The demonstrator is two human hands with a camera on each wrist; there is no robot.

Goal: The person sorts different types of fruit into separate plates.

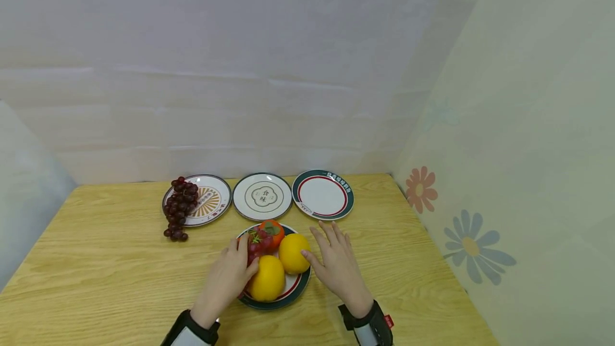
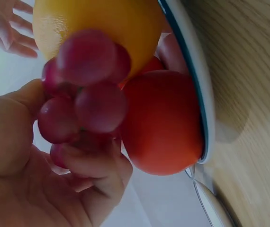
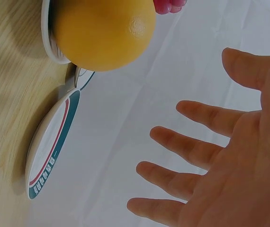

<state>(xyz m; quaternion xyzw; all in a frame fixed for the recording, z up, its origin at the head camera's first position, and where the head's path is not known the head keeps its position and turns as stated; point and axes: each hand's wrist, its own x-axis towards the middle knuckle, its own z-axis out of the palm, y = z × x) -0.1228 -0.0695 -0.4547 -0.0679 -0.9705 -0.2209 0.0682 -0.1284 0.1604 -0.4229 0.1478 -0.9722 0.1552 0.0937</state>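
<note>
Red grapes (image 2: 99, 106) being gripped!
By the left hand (image 1: 226, 274), the bunch is being pinched over the dark-rimmed plate (image 1: 300, 287); the fingers of the right hand (image 1: 338, 266) are being held wide near a yellow fruit (image 1: 294, 253).

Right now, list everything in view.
Table: one, yellow, beneath.
Back plates: three, dark-rimmed white, back row.
Front plate: one, green-rimmed white, centre.
Dark grapes: one bunch, maroon, across leftmost plate.
Round fruits: two, yellow, front plate.
Reddish fruit: at least one, orange-red, front plate.
Light grapes: one bunch, red, over front plate.
Walls: three, pale, back and sides.
Flower prints: two clear, red, grey, right.
Wristbands: two, black, forearms.
Left hand: one, holding light grapes.
Right hand: one, beside round fruits.
</note>
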